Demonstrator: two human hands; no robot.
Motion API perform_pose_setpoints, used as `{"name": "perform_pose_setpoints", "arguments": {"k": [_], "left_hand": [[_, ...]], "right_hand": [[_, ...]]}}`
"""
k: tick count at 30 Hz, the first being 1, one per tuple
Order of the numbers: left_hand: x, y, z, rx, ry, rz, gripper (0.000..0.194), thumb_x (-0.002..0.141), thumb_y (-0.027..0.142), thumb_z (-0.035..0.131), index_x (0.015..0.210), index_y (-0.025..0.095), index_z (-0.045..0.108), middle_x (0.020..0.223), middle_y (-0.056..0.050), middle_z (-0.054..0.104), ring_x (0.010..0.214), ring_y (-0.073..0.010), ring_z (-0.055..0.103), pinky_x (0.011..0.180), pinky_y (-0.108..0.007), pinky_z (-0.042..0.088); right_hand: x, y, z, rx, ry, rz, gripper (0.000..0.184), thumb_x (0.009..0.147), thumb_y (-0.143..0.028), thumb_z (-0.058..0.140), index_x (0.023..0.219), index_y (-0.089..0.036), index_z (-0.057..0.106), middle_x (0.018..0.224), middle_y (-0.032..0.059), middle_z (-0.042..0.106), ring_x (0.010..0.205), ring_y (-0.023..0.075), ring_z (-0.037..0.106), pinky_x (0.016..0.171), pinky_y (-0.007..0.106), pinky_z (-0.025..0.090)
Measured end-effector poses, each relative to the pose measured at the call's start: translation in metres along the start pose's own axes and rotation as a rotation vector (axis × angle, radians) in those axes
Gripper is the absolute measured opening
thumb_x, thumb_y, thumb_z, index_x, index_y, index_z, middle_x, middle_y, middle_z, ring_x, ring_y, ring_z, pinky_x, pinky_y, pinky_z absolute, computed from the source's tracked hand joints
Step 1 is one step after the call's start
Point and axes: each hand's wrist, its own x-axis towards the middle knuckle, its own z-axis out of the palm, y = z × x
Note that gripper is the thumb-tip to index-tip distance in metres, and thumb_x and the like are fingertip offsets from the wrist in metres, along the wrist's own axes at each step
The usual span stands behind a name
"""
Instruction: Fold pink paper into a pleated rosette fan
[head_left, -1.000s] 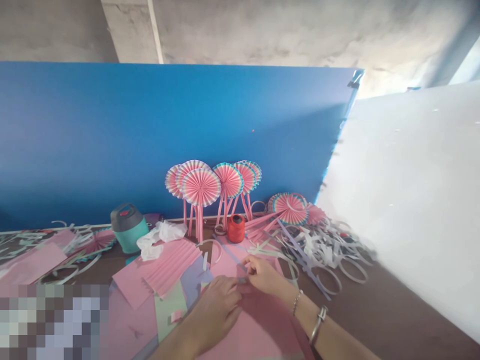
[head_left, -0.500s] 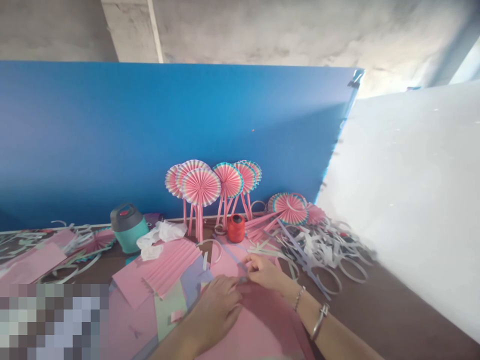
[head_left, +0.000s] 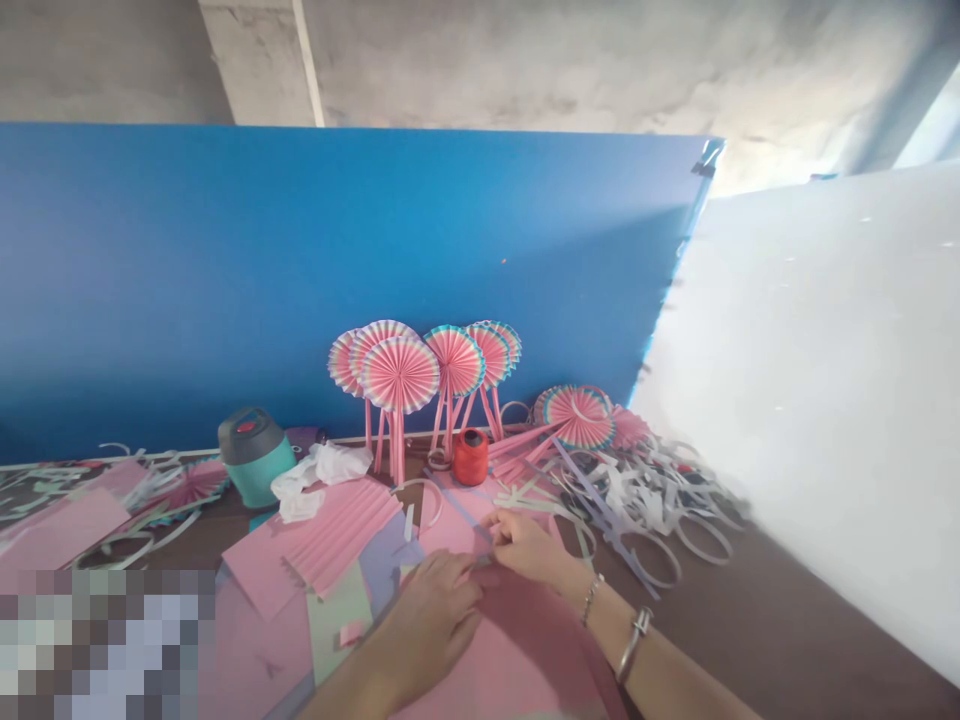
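Directly in front of me a pink sheet of paper (head_left: 499,665) lies on the table, its right part in shadow. My left hand (head_left: 442,605) rests at the sheet's far edge, closed, with its fingers bent over the paper. Against the same edge, a little farther away, my right hand (head_left: 521,545) is closed in a pinch; its fingertips partly hide the paper there. Just beyond the hands stands a red spool of thread (head_left: 471,460). To the left lies a pleated pink sheet (head_left: 345,535) on other pink, green and lilac papers.
Finished pink paper fans (head_left: 400,374) stand before a blue panel (head_left: 420,220). More fans (head_left: 579,415) lie at the right, beside a heap of white paper strips (head_left: 652,490). A teal container (head_left: 259,465) and crumpled white tissue (head_left: 319,475) stand at the left.
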Motion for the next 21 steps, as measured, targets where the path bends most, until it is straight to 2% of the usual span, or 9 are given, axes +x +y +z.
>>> {"name": "perform_pose_setpoints", "arguments": {"k": [9, 16, 21], "left_hand": [[-0.0002, 0.0012, -0.0014, 0.018, -0.016, -0.004, 0.02, 0.089, 0.018, 0.044, 0.104, 0.023, 0.055, 0.127, -0.002, 0.049, 0.113, -0.0211, 0.044, 0.097, -0.04, 0.037], [0.0012, 0.0014, -0.0026, 0.027, -0.012, -0.003, 0.016, 0.088, 0.018, 0.045, 0.099, 0.022, 0.055, 0.124, -0.001, 0.05, 0.11, -0.02, 0.044, 0.097, -0.039, 0.037], [-0.0003, 0.0016, -0.0018, 0.025, -0.028, -0.014, 0.021, 0.09, 0.02, 0.043, 0.107, 0.025, 0.054, 0.128, -0.001, 0.048, 0.114, -0.021, 0.042, 0.099, -0.041, 0.036]], "right_hand": [[-0.0019, -0.0019, -0.0022, 0.039, -0.035, 0.017, 0.046, 0.059, -0.003, 0.044, 0.103, -0.009, 0.055, 0.057, -0.0069, 0.047, 0.052, 0.0052, 0.038, 0.051, 0.016, 0.028], [-0.0012, 0.0005, -0.0007, 0.049, -0.022, 0.025, 0.047, 0.057, -0.005, 0.045, 0.103, -0.01, 0.056, 0.061, -0.0051, 0.051, 0.055, 0.0064, 0.042, 0.053, 0.017, 0.03], [-0.0009, 0.0013, -0.0007, 0.046, -0.021, 0.01, 0.047, 0.058, -0.003, 0.044, 0.104, -0.008, 0.056, 0.06, -0.0056, 0.049, 0.055, 0.0057, 0.041, 0.051, 0.016, 0.029]]}}
